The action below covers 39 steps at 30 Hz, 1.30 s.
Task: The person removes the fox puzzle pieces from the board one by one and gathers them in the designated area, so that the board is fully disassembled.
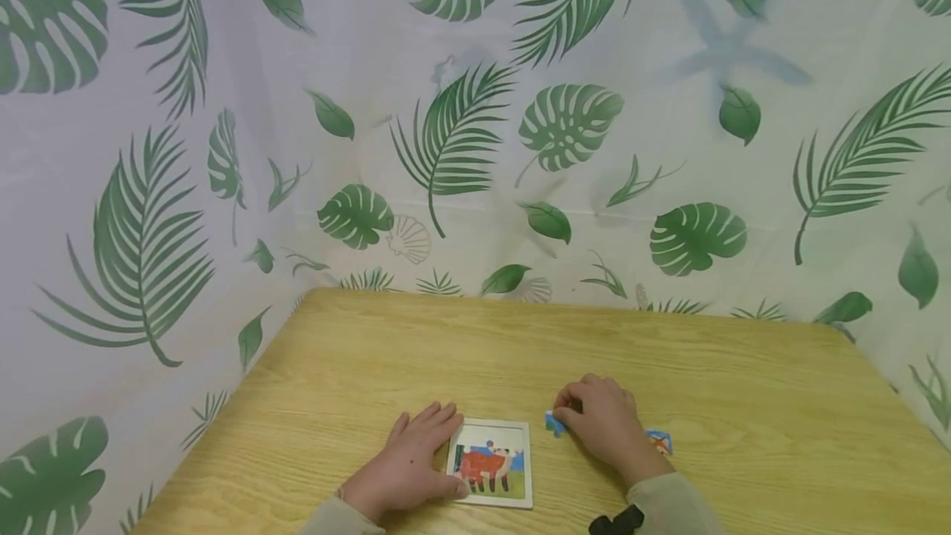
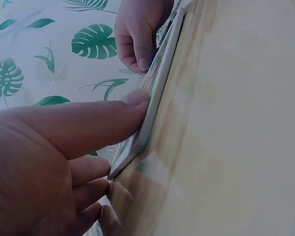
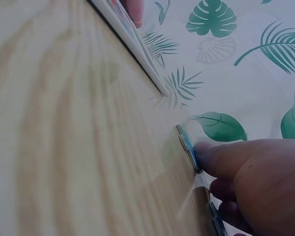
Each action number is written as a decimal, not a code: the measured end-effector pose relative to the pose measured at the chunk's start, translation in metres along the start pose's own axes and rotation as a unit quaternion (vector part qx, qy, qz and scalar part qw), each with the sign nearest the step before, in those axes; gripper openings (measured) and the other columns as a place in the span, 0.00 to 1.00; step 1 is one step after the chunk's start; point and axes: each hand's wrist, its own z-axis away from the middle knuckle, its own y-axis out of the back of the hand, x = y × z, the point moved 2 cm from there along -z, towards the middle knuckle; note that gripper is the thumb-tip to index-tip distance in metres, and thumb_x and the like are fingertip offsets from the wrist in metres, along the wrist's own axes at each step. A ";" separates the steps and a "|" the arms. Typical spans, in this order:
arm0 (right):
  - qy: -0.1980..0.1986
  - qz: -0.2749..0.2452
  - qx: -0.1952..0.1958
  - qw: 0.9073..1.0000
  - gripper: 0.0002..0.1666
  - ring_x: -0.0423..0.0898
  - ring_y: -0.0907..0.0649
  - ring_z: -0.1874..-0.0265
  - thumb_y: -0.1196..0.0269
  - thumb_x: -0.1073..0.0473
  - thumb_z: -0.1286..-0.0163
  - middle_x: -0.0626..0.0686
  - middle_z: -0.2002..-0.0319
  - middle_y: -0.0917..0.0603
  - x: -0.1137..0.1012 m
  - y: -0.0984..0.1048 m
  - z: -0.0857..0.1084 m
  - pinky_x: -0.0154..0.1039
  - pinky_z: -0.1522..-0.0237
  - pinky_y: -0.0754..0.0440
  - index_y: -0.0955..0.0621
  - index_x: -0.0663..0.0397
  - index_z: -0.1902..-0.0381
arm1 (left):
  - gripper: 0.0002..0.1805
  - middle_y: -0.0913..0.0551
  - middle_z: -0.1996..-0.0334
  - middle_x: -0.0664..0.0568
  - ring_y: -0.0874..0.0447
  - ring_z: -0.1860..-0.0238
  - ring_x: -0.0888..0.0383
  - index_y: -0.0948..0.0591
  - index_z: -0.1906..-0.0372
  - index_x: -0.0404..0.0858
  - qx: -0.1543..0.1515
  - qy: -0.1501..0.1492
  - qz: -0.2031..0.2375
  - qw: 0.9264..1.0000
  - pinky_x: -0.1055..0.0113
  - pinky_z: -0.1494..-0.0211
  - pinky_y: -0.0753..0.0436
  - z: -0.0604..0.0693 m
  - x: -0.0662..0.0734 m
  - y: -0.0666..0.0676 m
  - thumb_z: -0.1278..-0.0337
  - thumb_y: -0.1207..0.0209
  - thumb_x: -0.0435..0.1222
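Note:
A square jigsaw puzzle tray [image 1: 531, 469] with a pale rim lies on the table. Assembled pieces in it show a red animal [image 1: 486, 465], while a pale strip of the tray shows above. Along the tray's left side rests my left hand [image 1: 416, 461], fingers spread and fairly straight, its thumb pressing the near rim [image 2: 146, 115]. To the right of the tray, my right hand [image 1: 602, 419] pinches a small blue puzzle piece [image 1: 551, 422] between thumb and forefinger, at the table surface. Its other fingers curl under and are partly hidden.
Another puzzle piece [image 1: 660, 441], blue and orange, lies right of my right wrist, partly covered by it. The wooden table [image 1: 416, 345] meets a leaf-patterned curtain [image 1: 475, 254] at its back and left edges. A black strap [image 1: 617, 521] sits by the right sleeve.

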 end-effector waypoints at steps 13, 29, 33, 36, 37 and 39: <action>-0.010 -0.121 0.093 0.988 0.07 0.45 0.19 0.59 0.37 0.54 0.26 0.45 0.61 0.16 0.011 0.002 0.003 0.49 0.55 0.20 0.13 0.46 0.61 | 0.51 0.42 0.21 0.48 0.53 0.21 0.45 0.35 0.23 0.38 0.004 -0.005 0.000 1.000 0.37 0.24 0.62 0.001 0.003 0.000 0.49 0.30 0.55; 0.003 -0.186 0.137 0.973 0.08 0.43 0.23 0.63 0.38 0.53 0.25 0.43 0.64 0.18 -0.005 0.006 0.030 0.43 0.59 0.22 0.15 0.48 0.62 | 0.52 0.43 0.21 0.46 0.54 0.21 0.44 0.35 0.23 0.38 0.004 -0.007 -0.014 1.000 0.37 0.24 0.63 -0.001 0.004 0.001 0.51 0.29 0.55; 0.012 -0.206 0.104 0.973 0.04 0.41 0.22 0.66 0.36 0.55 0.26 0.40 0.65 0.18 -0.016 -0.001 0.036 0.37 0.63 0.21 0.15 0.43 0.63 | 0.53 0.43 0.21 0.45 0.54 0.21 0.44 0.35 0.23 0.38 0.003 -0.004 -0.016 1.000 0.36 0.25 0.63 -0.001 0.004 0.000 0.53 0.28 0.55; 0.028 -0.196 0.086 0.976 0.04 0.39 0.22 0.68 0.34 0.58 0.28 0.37 0.66 0.18 -0.025 -0.003 0.042 0.35 0.64 0.21 0.15 0.40 0.63 | 0.53 0.43 0.21 0.46 0.54 0.20 0.43 0.35 0.23 0.39 -0.001 -0.005 -0.018 1.000 0.36 0.25 0.64 -0.002 0.006 0.000 0.54 0.28 0.55; 0.037 -0.192 0.081 0.977 0.05 0.38 0.22 0.69 0.34 0.58 0.29 0.35 0.66 0.18 -0.029 -0.006 0.045 0.34 0.64 0.21 0.15 0.39 0.63 | 0.53 0.44 0.21 0.46 0.55 0.20 0.43 0.35 0.23 0.39 -0.001 -0.005 -0.017 1.000 0.36 0.25 0.64 0.000 0.005 -0.001 0.53 0.28 0.55; 0.054 -0.189 0.069 0.978 0.06 0.37 0.23 0.70 0.33 0.59 0.29 0.34 0.67 0.19 -0.036 -0.012 0.049 0.34 0.65 0.22 0.15 0.39 0.63 | 0.53 0.45 0.21 0.47 0.56 0.20 0.44 0.36 0.22 0.40 -0.002 -0.008 -0.020 1.000 0.36 0.25 0.64 0.002 0.001 -0.002 0.53 0.29 0.55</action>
